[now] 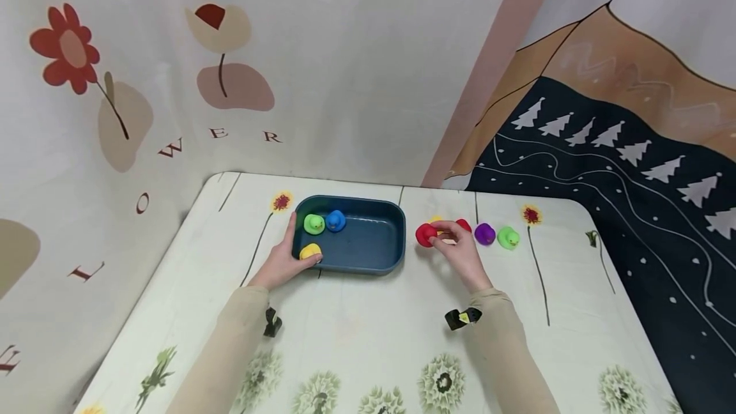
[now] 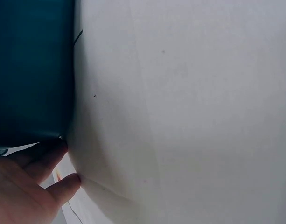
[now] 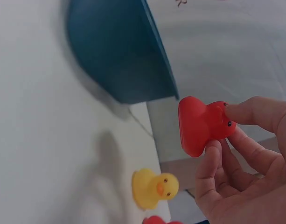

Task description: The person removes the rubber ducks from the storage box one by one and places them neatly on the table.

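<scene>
In right wrist view alone, eyes (image 3: 229,123) on held red duck (image 3: 195,125).

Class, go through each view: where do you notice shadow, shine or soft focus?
Head view: fairly even light, with a faint sheen inside the tray; left wrist view: dimmer, with soft grey shading on the tabletop beside the tray; right wrist view: the held red duck looks fairly crisp, the yellow duck softer, with a blurred shadow on the tabletop.

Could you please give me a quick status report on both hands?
Right hand holding a red duck above table. Left hand touching tray at left end. Nothing visible between held duck and tray.
</scene>
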{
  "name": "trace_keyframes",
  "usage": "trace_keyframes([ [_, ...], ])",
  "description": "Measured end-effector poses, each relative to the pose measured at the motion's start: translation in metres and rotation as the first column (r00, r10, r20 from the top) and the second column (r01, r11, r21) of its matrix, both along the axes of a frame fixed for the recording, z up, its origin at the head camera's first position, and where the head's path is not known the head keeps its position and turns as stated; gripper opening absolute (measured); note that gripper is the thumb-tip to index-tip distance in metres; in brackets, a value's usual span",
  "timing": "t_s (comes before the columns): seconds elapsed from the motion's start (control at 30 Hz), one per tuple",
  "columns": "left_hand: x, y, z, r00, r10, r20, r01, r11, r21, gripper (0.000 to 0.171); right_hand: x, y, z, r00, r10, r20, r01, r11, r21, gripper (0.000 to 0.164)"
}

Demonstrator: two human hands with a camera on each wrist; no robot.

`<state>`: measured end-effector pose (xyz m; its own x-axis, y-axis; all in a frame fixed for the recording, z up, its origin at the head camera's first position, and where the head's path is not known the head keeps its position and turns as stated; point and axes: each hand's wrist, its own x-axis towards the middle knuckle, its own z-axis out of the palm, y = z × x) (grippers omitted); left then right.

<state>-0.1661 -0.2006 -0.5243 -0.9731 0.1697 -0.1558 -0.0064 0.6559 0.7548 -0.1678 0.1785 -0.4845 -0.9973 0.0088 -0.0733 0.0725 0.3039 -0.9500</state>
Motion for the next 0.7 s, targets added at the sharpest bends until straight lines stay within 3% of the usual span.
trace_keyframes([
  [0.7, -0.001, -0.001, -0.001, 1.0, -0.001, 0.0, 0.001, 1.0, -0.002, 0.111, 0.01, 0.024, -0.028, 0.995, -0.057, 0.076, 0.053, 0.997, 0.05, 0.034],
])
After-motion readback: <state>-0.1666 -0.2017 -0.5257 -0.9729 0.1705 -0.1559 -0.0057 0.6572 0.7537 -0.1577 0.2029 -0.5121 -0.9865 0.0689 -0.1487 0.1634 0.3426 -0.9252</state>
